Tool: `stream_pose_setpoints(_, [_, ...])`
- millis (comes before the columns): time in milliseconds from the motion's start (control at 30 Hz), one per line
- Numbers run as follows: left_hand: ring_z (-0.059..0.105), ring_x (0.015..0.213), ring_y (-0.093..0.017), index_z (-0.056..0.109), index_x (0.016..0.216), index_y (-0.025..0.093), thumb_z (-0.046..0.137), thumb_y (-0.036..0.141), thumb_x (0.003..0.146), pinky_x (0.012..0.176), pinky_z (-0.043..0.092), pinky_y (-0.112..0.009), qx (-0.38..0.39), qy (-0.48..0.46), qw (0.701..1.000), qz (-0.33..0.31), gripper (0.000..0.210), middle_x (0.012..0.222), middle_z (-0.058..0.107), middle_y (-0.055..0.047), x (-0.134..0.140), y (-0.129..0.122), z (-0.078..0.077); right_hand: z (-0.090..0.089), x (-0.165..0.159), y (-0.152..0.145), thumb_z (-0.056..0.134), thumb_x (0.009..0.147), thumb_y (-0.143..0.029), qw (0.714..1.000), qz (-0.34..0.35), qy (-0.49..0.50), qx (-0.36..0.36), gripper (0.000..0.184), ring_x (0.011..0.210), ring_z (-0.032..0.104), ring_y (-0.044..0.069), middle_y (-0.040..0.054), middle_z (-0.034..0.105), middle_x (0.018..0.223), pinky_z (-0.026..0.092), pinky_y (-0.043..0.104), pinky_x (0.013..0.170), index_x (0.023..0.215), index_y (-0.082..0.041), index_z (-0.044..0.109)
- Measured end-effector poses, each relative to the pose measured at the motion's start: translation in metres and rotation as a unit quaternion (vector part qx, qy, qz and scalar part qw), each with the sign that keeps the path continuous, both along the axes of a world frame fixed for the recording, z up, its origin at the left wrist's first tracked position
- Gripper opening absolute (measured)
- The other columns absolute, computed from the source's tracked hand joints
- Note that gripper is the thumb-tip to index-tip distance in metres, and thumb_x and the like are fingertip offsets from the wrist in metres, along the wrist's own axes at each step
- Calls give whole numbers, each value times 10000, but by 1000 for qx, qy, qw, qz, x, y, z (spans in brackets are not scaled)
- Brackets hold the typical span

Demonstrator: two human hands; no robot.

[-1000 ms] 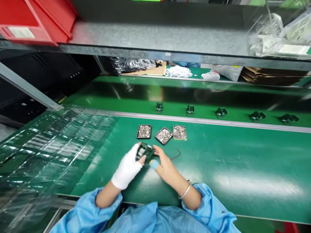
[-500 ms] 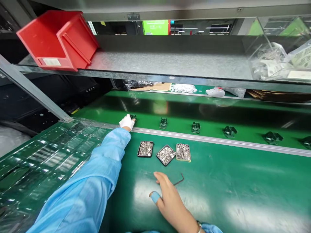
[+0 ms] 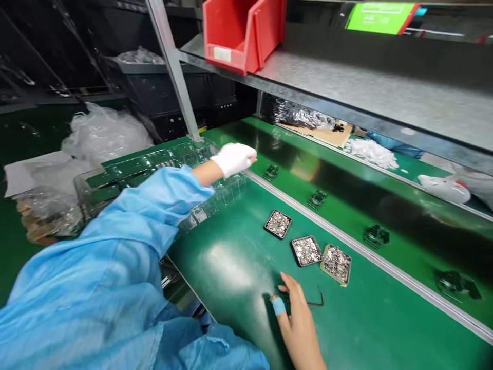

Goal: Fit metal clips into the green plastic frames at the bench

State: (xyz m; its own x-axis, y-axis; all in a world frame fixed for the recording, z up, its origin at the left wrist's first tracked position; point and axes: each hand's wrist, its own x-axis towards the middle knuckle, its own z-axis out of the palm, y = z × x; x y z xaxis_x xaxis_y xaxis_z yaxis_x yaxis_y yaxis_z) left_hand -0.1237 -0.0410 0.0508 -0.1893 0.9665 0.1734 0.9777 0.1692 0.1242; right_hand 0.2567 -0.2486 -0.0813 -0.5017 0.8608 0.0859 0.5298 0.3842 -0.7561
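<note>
My left hand [image 3: 234,159], in a white glove with bare fingertips, is over the far right end of a clear plastic tray [image 3: 198,216]. Its fingers are curled together, and whatever they hold, if anything, is hidden. Just right of it, a small dark green part [image 3: 270,172] lies on the green belt beyond the metal rail. My right hand [image 3: 298,316], with blue tape round the thumb, is open over the green table, fingers apart and holding nothing. Right beside it lies a hex key [image 3: 322,298], partly behind the fingers.
Small dishes of metal bits, one [image 3: 278,224] among them, stand before the rail [image 3: 346,234]. More green parts [image 3: 376,236] sit along the belt. Overhead is a metal shelf with a red bin [image 3: 244,36]. A post [image 3: 179,77] rises left of the belt; plastic bags [image 3: 108,133] lie farther left.
My view has swung to the left. My left hand has left the belt part it was at and moved back over the clear tray. My right hand stays near the hex key.
</note>
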Motion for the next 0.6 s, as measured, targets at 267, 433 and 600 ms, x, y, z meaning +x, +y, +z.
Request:
stream_pose_setpoints(267, [629, 987, -283, 704, 850, 141, 575, 248, 766, 956, 426, -408, -193, 79, 957, 204, 187, 934, 711, -109, -183, -175, -14, -2, 3, 5, 447, 936, -317, 1000, 1, -1, 1, 363, 986, 694, 200, 136, 606, 1232, 597, 246, 621, 1272, -205, 527])
stream_pose_setpoints(433, [639, 997, -337, 715, 940, 170, 605, 420, 735, 902, 479, -419, -180, 4, 943, 280, 342, 1000, 708, -145, -205, -205, -51, -10, 2, 9, 460, 931, -318, 1000, 4, -8, -7, 350, 977, 691, 206, 132, 617, 1190, 584, 241, 561, 1254, -209, 539])
stream_pose_setpoints(600, [650, 926, -369, 667, 663, 102, 642, 373, 682, 869, 493, -474, -78, -71, 948, 302, 273, 802, 689, -196, -203, -191, -64, -11, -1, 11, 445, 940, -330, 1000, 1, -23, 12, 350, 963, 689, 204, 131, 635, 1141, 598, 281, 656, 1248, -197, 546])
